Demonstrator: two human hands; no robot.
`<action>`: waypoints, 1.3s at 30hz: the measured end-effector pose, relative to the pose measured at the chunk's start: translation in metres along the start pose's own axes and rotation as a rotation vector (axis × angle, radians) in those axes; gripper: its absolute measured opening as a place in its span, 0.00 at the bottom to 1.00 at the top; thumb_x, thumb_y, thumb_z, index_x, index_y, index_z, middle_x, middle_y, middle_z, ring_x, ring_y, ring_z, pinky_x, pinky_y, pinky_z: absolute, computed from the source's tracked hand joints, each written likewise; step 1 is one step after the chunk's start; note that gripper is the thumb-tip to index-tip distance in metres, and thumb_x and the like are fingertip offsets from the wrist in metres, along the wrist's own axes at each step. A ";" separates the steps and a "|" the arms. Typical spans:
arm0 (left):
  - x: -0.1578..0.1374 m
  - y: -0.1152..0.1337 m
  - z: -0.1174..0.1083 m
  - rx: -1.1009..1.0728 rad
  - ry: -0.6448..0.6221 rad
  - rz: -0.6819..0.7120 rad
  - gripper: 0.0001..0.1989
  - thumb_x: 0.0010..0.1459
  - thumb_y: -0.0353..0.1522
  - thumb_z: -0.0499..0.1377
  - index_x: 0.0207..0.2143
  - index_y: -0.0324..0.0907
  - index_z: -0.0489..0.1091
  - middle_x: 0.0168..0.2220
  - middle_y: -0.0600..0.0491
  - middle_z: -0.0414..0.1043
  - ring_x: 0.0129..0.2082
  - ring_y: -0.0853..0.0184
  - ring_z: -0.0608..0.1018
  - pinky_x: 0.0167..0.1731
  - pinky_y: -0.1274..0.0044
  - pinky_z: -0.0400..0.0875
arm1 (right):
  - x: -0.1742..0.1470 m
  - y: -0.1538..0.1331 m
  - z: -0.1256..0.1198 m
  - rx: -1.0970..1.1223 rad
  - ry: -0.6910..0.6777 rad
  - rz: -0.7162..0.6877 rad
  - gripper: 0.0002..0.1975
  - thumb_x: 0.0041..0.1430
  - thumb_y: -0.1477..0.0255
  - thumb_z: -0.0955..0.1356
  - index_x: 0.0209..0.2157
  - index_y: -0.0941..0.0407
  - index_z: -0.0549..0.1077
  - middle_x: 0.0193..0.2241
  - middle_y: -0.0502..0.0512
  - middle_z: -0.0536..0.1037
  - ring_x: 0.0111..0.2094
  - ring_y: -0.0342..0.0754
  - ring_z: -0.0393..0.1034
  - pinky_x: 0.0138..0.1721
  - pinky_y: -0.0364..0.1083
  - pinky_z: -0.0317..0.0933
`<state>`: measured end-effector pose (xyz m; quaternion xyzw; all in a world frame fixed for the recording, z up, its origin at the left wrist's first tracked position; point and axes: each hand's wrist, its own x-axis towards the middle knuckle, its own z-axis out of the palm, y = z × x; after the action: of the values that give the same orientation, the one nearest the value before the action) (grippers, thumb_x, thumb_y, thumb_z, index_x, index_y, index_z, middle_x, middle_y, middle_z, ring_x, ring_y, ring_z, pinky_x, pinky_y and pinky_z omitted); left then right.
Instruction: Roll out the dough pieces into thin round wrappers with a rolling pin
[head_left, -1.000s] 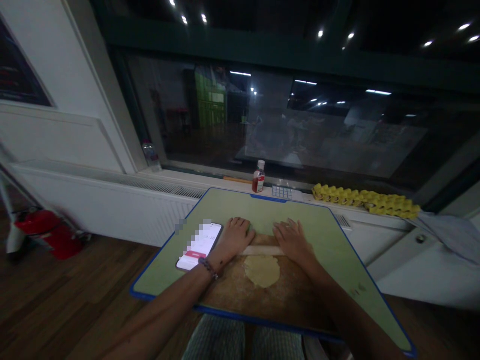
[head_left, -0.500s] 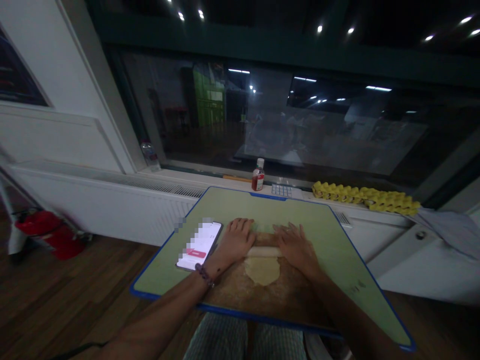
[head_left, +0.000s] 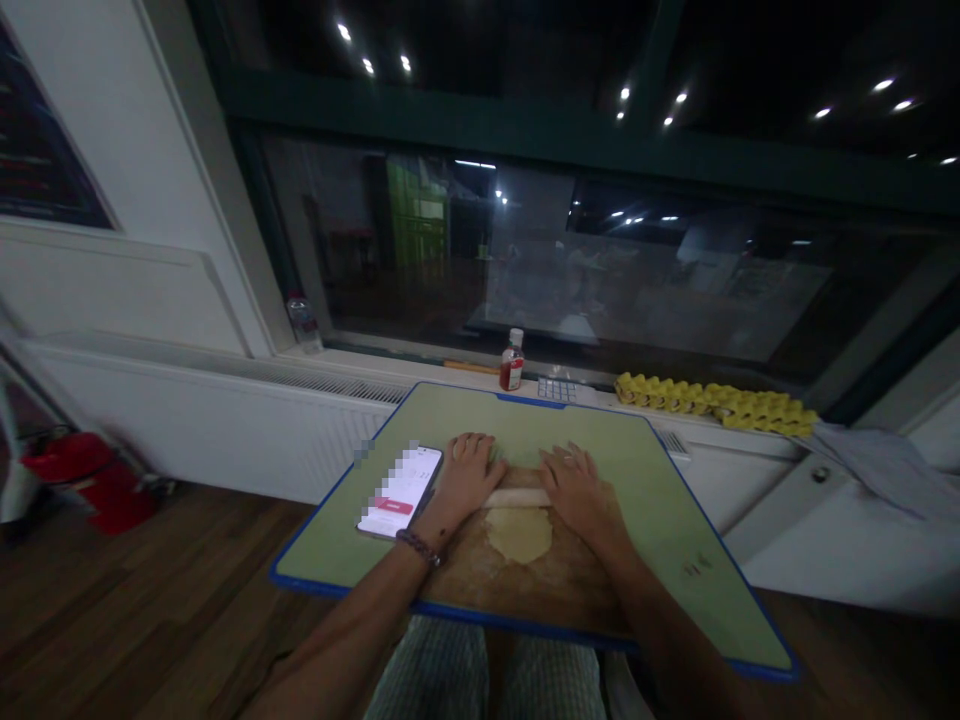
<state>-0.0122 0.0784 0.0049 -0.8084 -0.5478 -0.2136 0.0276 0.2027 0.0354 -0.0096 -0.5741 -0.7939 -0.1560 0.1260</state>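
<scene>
Your left hand [head_left: 466,478] and right hand [head_left: 579,493] lie outstretched on the rolling pin [head_left: 517,498], dough [head_left: 519,537] between them, nearer you.

Dough [head_left: 520,537] on bd [head_left: 577,590]; rel. to it: rolling pin [head_left: 517,497] @ 12 o'clk, phone [head_left: 411,482] @ 10, btl [head_left: 511,368] @ 12 on sill [head_left: 360,358].

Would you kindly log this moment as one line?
left hand: on rolling pin's left end | right hand: on its right end | dough: flat, on brown board | phone: screen lit, beside left hand
</scene>
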 end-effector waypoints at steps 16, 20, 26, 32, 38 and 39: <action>-0.072 0.027 -0.026 -0.238 0.225 -0.028 0.20 0.67 0.38 0.51 0.59 0.46 0.61 0.59 0.45 0.63 0.59 0.55 0.64 0.58 0.61 0.57 | -0.008 -0.013 -0.029 0.255 -0.074 0.397 0.14 0.69 0.64 0.59 0.50 0.54 0.68 0.42 0.56 0.80 0.41 0.49 0.76 0.39 0.44 0.62; -0.077 0.030 -0.026 -0.223 -0.030 0.163 0.18 0.68 0.41 0.51 0.58 0.51 0.64 0.58 0.52 0.66 0.59 0.58 0.66 0.59 0.62 0.58 | -0.008 -0.011 -0.038 0.240 -0.198 0.431 0.13 0.68 0.63 0.62 0.50 0.50 0.69 0.34 0.53 0.82 0.35 0.48 0.78 0.33 0.41 0.60; -0.072 0.036 -0.033 -0.204 -0.161 0.124 0.21 0.66 0.42 0.55 0.58 0.48 0.65 0.59 0.51 0.68 0.58 0.56 0.67 0.60 0.60 0.58 | -0.006 -0.023 -0.055 0.170 -0.293 0.280 0.18 0.65 0.60 0.64 0.52 0.51 0.74 0.41 0.58 0.82 0.43 0.51 0.77 0.44 0.44 0.63; -0.074 0.035 -0.034 -0.198 -0.158 0.092 0.22 0.65 0.46 0.55 0.57 0.50 0.66 0.59 0.51 0.67 0.59 0.53 0.67 0.61 0.57 0.57 | -0.004 -0.033 -0.068 0.107 -0.368 0.259 0.16 0.66 0.64 0.63 0.49 0.51 0.77 0.42 0.58 0.82 0.41 0.53 0.78 0.42 0.46 0.65; -0.075 0.028 -0.022 -0.252 -0.122 0.118 0.23 0.65 0.48 0.54 0.59 0.52 0.65 0.61 0.52 0.65 0.62 0.56 0.64 0.62 0.59 0.56 | -0.003 -0.034 -0.068 0.190 -0.360 0.230 0.15 0.65 0.65 0.63 0.48 0.51 0.78 0.44 0.56 0.82 0.44 0.51 0.77 0.45 0.45 0.65; -0.074 0.028 -0.021 -0.265 -0.130 0.115 0.23 0.65 0.48 0.54 0.58 0.51 0.65 0.60 0.52 0.66 0.61 0.56 0.65 0.62 0.60 0.57 | -0.003 -0.034 -0.066 0.204 -0.361 0.227 0.15 0.66 0.66 0.63 0.48 0.51 0.78 0.44 0.56 0.82 0.44 0.51 0.77 0.46 0.45 0.64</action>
<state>-0.0169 -0.0032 0.0015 -0.8470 -0.4684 -0.2294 -0.1029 0.1730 -0.0028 0.0471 -0.6624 -0.7457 0.0453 0.0562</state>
